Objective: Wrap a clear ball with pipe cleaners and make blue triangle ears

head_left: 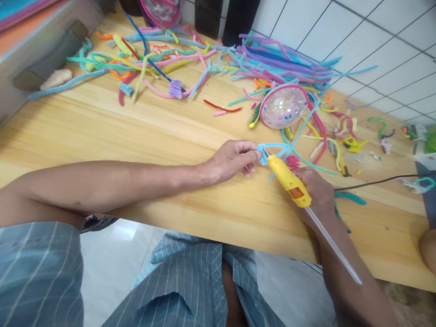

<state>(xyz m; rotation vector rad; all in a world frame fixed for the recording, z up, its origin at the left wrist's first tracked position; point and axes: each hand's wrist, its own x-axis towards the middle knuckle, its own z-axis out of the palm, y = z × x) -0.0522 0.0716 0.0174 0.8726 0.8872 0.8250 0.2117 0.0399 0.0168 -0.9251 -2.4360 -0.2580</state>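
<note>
My left hand [235, 157] pinches one end of a light blue pipe cleaner [276, 146] bent into a narrow loop, held just above the wooden table. A yellow hot glue gun [288, 179] is gripped in my right hand [316, 188]. Its metal nozzle touches or nearly touches the loop beside my left fingertips; I cannot tell which. From the gun's rear a long clear glue stick [335, 247] sticks out over my right forearm. A bright pink coiled piece [293, 161] lies just behind the gun.
Behind my hands lie loose pipe cleaners [163, 63] and a thick bundle [289, 63] against the tiled wall. A clear, pink-rimmed container [284, 106] sits near them. Teal-handled pliers or scissors [350, 198] lie right of my right hand, near a black cord [374, 181].
</note>
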